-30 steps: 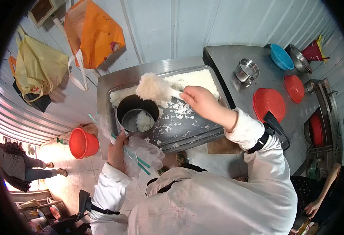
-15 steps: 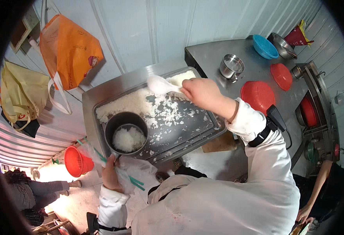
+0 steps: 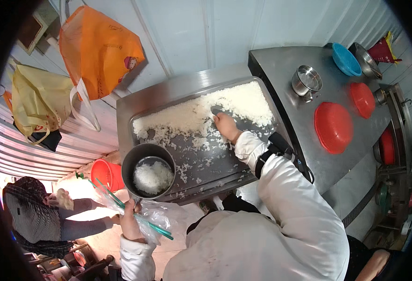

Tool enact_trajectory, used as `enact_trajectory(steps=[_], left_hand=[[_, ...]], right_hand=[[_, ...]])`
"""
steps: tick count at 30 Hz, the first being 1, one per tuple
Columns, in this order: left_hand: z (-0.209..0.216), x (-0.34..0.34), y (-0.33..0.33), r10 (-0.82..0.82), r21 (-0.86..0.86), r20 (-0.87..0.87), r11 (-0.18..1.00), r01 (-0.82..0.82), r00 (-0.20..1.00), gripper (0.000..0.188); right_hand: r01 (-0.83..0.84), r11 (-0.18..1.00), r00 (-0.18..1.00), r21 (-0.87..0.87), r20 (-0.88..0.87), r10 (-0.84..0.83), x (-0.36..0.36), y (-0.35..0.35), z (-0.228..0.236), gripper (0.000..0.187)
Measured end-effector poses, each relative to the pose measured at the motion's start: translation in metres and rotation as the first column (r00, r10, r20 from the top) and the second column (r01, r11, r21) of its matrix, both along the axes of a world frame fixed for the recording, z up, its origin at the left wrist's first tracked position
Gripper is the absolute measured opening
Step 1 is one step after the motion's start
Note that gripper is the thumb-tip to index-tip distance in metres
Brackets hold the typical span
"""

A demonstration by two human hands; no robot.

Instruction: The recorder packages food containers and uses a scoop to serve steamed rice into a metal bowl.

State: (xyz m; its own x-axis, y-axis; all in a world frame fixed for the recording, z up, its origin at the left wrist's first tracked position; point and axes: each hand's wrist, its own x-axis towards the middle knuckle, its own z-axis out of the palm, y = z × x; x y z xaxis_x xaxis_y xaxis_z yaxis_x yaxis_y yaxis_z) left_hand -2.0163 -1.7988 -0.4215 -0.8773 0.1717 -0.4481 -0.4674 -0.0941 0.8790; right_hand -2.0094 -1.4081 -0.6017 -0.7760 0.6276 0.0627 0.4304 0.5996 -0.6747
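Observation:
My right hand [image 3: 227, 127] reaches over a large grey metal tray [image 3: 224, 166] and is closed on a spoon [image 3: 215, 110], whose bowl is mostly hidden at the cooked white rice [image 3: 245, 100]. The rice lies thick along the tray's far side, with loose grains scattered nearer. At the tray's near left corner my left hand [image 3: 130, 222] grips the handle of a dark metal saucepan [image 3: 130, 166]. A mound of rice [image 3: 153, 178] sits inside the pan. A clear plastic bag [image 3: 161, 215] with green strips [image 3: 154, 227] hangs at the same hand.
On the steel counter to the right stand a metal cup [image 3: 306, 82], red plastic bowls [image 3: 333, 127], a blue basin [image 3: 346, 60] and a metal bowl [image 3: 367, 61]. Orange [image 3: 98, 51] and yellow [image 3: 42, 98] bags hang at left. A red bucket [image 3: 107, 175] and another person [image 3: 35, 210] are beyond the pan.
My right hand has lowered the spoon from above the tray into the rice. The left hand still holds the pan and bag. The whole view has shifted.

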Motion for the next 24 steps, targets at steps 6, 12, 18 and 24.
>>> enact_trajectory(steps=[6,12,18,24], left_hand=[[0.011,0.006,0.015,0.005,-0.012,0.001,1.000,-0.005,1.000,0.018],[0.000,-0.004,0.046,-0.004,0.019,0.084,1.000,0.003,0.996,0.013],[-0.026,-0.016,0.072,-0.087,0.048,0.056,0.995,0.085,0.995,0.011],[0.002,-0.003,0.094,-0.116,0.142,0.160,0.985,0.094,0.980,0.014]], right_hand=[[0.032,0.933,0.990,-0.359,-0.118,-0.079,0.005,-0.003,-0.013,0.027],[-0.097,0.705,0.960,-0.703,-0.253,-0.120,0.030,0.003,0.006,0.026],[-0.306,0.950,0.937,-0.054,-0.195,0.291,0.061,-0.027,0.150,0.017],[-0.450,0.324,0.770,0.832,0.179,0.612,0.066,-0.068,0.189,0.004]])
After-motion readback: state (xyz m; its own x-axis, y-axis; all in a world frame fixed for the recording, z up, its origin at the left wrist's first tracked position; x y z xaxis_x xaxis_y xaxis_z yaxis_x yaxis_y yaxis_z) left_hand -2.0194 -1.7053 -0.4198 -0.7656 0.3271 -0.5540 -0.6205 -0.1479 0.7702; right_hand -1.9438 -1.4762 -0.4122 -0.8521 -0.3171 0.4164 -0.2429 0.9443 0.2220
